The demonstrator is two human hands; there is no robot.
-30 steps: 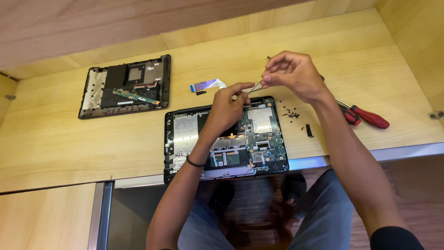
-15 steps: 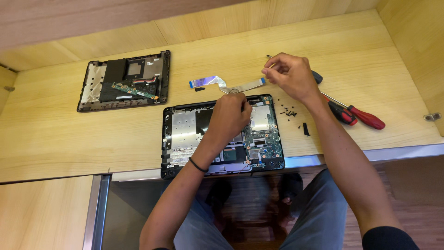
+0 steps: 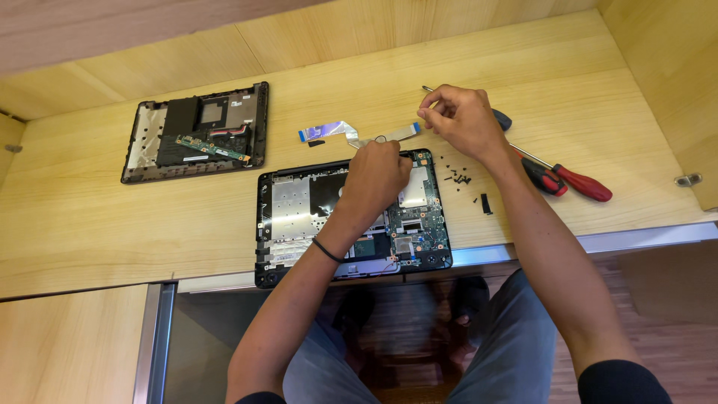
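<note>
- A removed cover panel (image 3: 196, 132) lies well left of the opened laptop (image 3: 299, 213) on the tabletop (image 3: 90, 224).
- The left hand (image 3: 380, 170), over the laptop's top edge, pinches a flat ribbon cable (image 3: 351, 133).
- The right hand (image 3: 464, 120) pinches the cable's other end.
- Loose screws (image 3: 458, 178) and a red screwdriver (image 3: 572, 179) lie right of the laptop.

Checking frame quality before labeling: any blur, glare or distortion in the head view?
Head view: warm, even light, no hard glare on the wooden desk; soft shadows under the left hand and right hand; opened laptop base and red-handled screwdriver sharp; the knees below the desk look soft; desk edges bow slightly from the wide lens.
</note>
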